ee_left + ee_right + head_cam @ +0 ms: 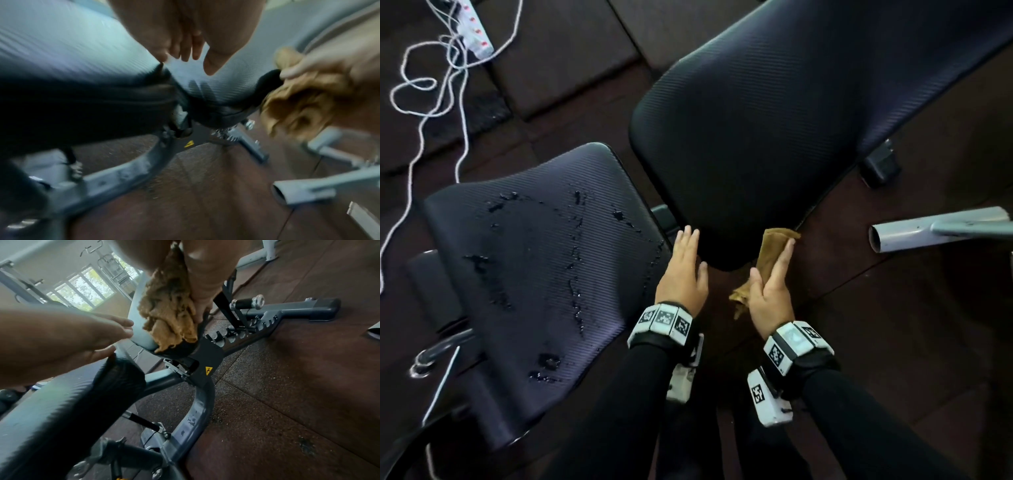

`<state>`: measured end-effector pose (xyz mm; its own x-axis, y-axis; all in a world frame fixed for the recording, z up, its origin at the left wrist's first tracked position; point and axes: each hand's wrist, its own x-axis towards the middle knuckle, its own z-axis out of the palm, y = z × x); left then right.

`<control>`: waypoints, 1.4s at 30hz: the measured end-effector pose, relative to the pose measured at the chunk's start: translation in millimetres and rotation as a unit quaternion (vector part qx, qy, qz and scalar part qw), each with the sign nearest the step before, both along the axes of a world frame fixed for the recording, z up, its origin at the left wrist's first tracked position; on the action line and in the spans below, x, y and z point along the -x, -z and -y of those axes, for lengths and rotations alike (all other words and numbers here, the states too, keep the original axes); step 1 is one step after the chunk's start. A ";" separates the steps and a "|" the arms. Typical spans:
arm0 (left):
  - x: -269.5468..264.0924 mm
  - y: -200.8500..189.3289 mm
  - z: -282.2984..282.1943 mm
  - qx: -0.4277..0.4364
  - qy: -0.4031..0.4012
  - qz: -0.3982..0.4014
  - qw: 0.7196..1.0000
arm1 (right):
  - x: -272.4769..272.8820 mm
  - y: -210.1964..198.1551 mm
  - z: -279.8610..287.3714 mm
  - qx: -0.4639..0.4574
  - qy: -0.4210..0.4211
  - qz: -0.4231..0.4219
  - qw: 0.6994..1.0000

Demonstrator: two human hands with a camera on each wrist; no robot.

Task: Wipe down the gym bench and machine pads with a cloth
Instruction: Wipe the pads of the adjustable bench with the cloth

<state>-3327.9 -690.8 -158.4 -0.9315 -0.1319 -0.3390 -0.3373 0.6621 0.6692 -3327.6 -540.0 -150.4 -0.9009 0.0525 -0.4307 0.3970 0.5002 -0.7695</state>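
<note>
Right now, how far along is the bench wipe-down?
Done: the black ribbed back pad shows no droplets. In hand: the right hand presses the tan cloth on that pad's lower edge; the left hand rests opposite. Left: the black seat pad carries droplets.

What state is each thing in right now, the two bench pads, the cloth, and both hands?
seat pad: wet, droplets scattered on top, not being wiped.
back pad: inclined, looks dry, both hands at its lower end.
cloth: bunched, pressed against the back pad's lower edge.
left hand: fingers straight, resting on the back pad's edge.
right hand: presses the cloth, fingers straight.
</note>
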 end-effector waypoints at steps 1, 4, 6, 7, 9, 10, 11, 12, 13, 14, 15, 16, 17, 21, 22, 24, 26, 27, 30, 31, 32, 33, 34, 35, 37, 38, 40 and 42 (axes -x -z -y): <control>-8.4 -2.7 8.2 0.047 0.015 0.002 0.999 | -2.9 -6.4 1.4 -0.005 -0.007 0.005 1.000; -37.4 -8.0 44.3 0.131 -0.021 0.056 0.990 | -12.6 -24.7 13.8 -0.021 -0.032 0.012 0.999; -60.4 -8.7 73.6 0.151 -0.059 0.105 0.981 | -17.9 -34.8 27.6 -0.016 -0.062 -0.004 0.998; -72.6 -8.6 87.4 0.166 -0.067 0.123 0.976 | -19.6 -38.4 35.7 -0.011 -0.084 -0.009 0.996; -96.6 -7.3 113.3 0.205 -0.080 0.155 0.963 | -20.3 -42.9 55.5 -0.009 -0.143 -0.004 0.990; -108.1 -6.5 125.3 0.219 -0.094 0.173 0.956 | -19.7 -43.4 66.5 -0.013 -0.171 -0.002 0.985; -118.7 -5.7 136.5 0.225 -0.114 0.189 0.949 | -18.1 -43.0 78.4 -0.022 -0.194 -0.007 0.981; -128.5 -4.8 147.1 0.223 -0.135 0.201 0.944 | -16.1 -41.2 91.1 -0.036 -0.214 -0.015 0.976; -136.9 -3.6 155.7 0.216 -0.147 0.209 0.942 | -13.9 -38.6 104.3 -0.056 -0.231 -0.023 0.971; -143.2 -2.3 161.5 0.212 -0.146 0.214 0.942 | -11.3 -34.8 117.4 -0.079 -0.248 -0.020 0.965; -147.5 -0.5 164.9 0.211 -0.138 0.215 0.944 | -8.4 -29.9 129.6 -0.106 -0.264 -0.004 0.959; -149.9 1.6 166.3 0.209 -0.130 0.214 0.945 | -5.7 -24.0 140.1 -0.139 -0.286 0.018 0.948; -150.7 3.7 166.3 0.205 -0.128 0.213 0.947 | -3.4 -17.7 148.4 -0.179 -0.314 0.034 0.932; -149.4 8.7 168.0 0.188 -0.120 0.234 0.946 | -2.0 2.6 160.8 -0.280 -0.370 0.016 0.886; -149.9 9.5 169.9 0.181 -0.114 0.239 0.947 | -2.9 4.8 161.1 -0.283 -0.364 0.004 0.887; -149.9 11.5 173.1 0.167 -0.102 0.249 0.949 | -2.5 8.2 161.7 -0.288 -0.355 -0.021 0.889; -148.4 13.0 175.0 0.150 -0.095 0.261 0.949 | 4.4 11.4 166.3 -0.298 -0.356 -0.035 0.885; -147.7 13.2 175.4 0.143 -0.093 0.266 0.949 | 10.7 13.6 171.8 -0.304 -0.359 -0.042 0.882; -146.2 11.9 176.3 0.126 -0.086 0.276 0.949 | 29.7 19.1 198.7 -0.314 -0.389 -0.056 0.864; -146.5 11.3 175.8 0.125 -0.086 0.275 0.949 | 31.5 20.6 207.8 -0.316 -0.413 -0.065 0.852; -146.9 11.2 175.6 0.129 -0.088 0.271 0.950 | 29.7 22.1 215.8 -0.316 -0.441 -0.078 0.836; -147.1 11.5 175.2 0.133 -0.089 0.268 0.950 | 24.0 22.9 221.6 -0.307 -0.472 -0.094 0.821; -147.1 11.7 174.7 0.135 -0.092 0.266 0.950 | 14.0 22.3 223.8 -0.289 -0.501 -0.108 0.809; -147.0 12.3 174.3 0.136 -0.097 0.263 0.950 | 1.4 21.2 222.3 -0.269 -0.526 -0.120 0.798; -147.3 14.0 173.2 0.139 -0.108 0.258 0.950 | -26.7 19.4 206.0 -0.248 -0.561 -0.142 0.777; -147.5 14.8 172.9 0.138 -0.111 0.257 0.950 | -39.1 18.0 191.9 -0.243 -0.569 -0.147 0.772; -148.5 16.6 173.0 0.136 -0.114 0.250 0.952 | -54.1 15.2 158.2 -0.247 -0.584 -0.148 0.759; -150.0 17.6 173.2 0.135 -0.114 0.247 0.953 | -53.8 12.7 127.8 -0.267 -0.588 -0.132 0.752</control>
